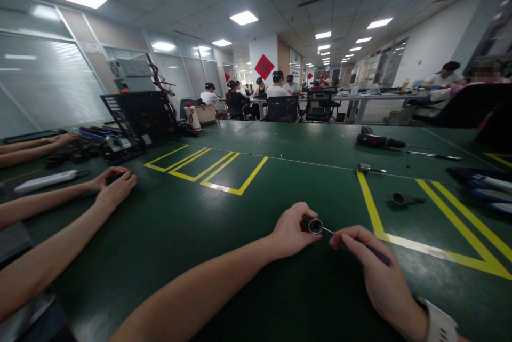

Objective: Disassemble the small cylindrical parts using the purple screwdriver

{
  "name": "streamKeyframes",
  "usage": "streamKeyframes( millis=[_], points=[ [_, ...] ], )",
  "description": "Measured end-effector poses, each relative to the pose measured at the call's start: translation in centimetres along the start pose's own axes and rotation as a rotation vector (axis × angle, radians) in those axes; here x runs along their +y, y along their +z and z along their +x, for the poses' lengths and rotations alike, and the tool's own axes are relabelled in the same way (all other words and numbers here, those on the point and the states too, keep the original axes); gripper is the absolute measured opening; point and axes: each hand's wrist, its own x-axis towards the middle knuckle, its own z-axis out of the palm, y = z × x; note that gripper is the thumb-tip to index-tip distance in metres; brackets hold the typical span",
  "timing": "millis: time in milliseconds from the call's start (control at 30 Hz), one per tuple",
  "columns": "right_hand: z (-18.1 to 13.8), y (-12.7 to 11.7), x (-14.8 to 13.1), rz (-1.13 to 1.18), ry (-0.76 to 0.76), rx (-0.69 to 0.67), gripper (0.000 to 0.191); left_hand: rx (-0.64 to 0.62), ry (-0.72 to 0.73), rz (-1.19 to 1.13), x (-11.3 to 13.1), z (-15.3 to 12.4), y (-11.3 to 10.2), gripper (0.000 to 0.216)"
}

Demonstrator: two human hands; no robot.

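My left hand (293,232) is closed around a dark cylindrical part (315,225) whose round, hollow metal end faces me. Pinched in my right hand (376,267) is a thin screwdriver (328,231), its dark handle running back under the palm. The slim metal shaft points left and reaches the rim of the part; whether its tip is inside cannot be made out. To the right, a similar dark part with an open round end (399,199) lies on the green table (240,235). Farther back rests a shiny metal cylinder with a thin stem (365,168).
A black power screwdriver (380,140) and a slim pen-like tool (434,155) lie at the back right. Blue-handled tools (490,192) are at the right edge. Yellow tape (370,203) marks the table. At left, a co-worker's hands (116,184) hold something dark near a black metal frame (142,118).
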Motion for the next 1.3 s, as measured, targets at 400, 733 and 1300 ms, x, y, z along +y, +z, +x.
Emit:
streamKeyframes(
  millis=[400,733,1300],
  points=[
    [-0.5,0.4,-1.4,-0.241,-0.107,-0.016,0.026,-0.014,0.032,0.009,0.2,0.0,-0.2,0.044],
    [-0.7,0.4,-1.0,-0.240,-0.138,-0.031,0.027,0.018,0.025,0.045,0.6,0.1,0.0,0.043],
    [-1.1,0.1,-1.0,-0.247,-0.239,-0.052,0.026,-0.022,0.072,0.498,2.2,-0.3,-0.4,0.028]
  ],
)
